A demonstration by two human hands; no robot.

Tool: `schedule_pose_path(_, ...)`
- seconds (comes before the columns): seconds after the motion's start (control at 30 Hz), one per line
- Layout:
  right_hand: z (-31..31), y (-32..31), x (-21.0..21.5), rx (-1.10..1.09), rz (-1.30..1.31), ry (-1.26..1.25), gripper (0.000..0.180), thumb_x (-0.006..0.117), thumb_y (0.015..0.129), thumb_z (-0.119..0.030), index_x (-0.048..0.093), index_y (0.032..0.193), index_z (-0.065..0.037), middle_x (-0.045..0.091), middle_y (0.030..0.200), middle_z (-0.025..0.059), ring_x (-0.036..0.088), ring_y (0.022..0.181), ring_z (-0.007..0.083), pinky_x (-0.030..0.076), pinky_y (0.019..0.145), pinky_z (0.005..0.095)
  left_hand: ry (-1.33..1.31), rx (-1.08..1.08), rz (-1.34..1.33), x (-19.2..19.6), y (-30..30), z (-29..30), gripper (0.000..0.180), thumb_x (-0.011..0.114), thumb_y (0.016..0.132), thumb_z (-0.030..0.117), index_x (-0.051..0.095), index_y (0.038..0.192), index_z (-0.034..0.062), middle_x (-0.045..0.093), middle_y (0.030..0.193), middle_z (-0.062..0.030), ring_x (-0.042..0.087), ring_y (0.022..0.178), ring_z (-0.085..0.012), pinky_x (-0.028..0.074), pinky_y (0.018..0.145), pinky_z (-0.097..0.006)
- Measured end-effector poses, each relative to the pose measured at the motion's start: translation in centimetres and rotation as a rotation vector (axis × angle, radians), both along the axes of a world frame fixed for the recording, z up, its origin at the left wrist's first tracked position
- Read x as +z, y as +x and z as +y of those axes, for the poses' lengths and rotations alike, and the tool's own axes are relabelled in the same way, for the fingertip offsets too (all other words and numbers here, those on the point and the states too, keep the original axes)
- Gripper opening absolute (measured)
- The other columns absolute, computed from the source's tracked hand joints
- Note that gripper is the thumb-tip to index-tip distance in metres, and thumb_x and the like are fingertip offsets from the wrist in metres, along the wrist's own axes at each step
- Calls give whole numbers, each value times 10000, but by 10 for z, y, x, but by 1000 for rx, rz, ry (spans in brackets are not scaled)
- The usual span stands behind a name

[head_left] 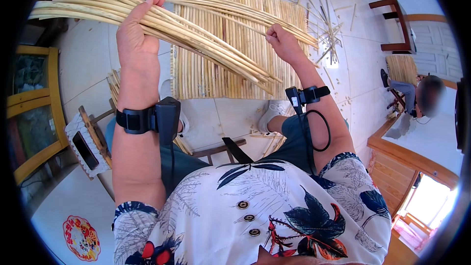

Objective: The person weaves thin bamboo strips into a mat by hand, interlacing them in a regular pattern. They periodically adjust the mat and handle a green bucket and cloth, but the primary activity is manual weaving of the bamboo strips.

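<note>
My left hand (135,34) is closed around a thick bundle of pale reed stalks (196,39) that fans out to the upper left and slants down toward the right. My right hand (282,41) pinches the thin ends of several stalks from that bundle. Below both hands lies a woven reed mat (206,81) on the tiled floor. Black bands with small devices sit on both wrists.
Loose reed scraps (328,34) litter the floor to the right of the mat. A small wooden stool with a dark phone (86,149) stands at my left. Another person (417,95) sits at the right near a second mat. A yellow wooden frame (34,113) is at far left.
</note>
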State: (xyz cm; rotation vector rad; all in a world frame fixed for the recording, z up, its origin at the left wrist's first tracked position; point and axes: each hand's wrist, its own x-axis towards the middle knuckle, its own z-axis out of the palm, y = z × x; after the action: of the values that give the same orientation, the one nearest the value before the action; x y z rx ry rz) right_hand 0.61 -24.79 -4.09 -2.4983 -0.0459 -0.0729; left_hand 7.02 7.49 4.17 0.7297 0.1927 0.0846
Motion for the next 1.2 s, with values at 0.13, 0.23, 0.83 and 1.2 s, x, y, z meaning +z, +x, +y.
schedule_pose_path(0.13,15,0,16,-16,8,320,138,568,828,-172,510,848,-48,558,670,50,527,602,134,436,563,264,16,-18,6,-1,0,-2,327,610,704,-79,456,986,-18,598,854,-176,608,851,-293,482,779,-361)
schedule_pose_path(0.23,38,-8,41,75,59,558,88,518,871,-161,503,836,-81,509,675,-36,436,567,21,362,499,152,0,-52,-5,-1,-1,-2,321,607,714,-69,454,993,-24,590,913,-195,590,910,-310,471,826,-389)
schedule_pose_path(0.83,50,-10,36,229,287,476,151,567,848,-195,575,902,-54,568,787,-19,516,726,55,444,655,211,-17,28,-57,1,-3,-7,261,597,712,-90,474,939,-51,564,885,-182,611,823,-311,505,794,-377)
schedule_pose_path(1.2,-40,7,-39,-58,84,-332,436,576,783,-213,460,1160,-26,456,1178,191,449,1089,332,387,899,404,24,155,-28,11,-5,-2,236,596,691,-109,502,905,-73,576,839,-162,620,769,-289,513,750,-340)
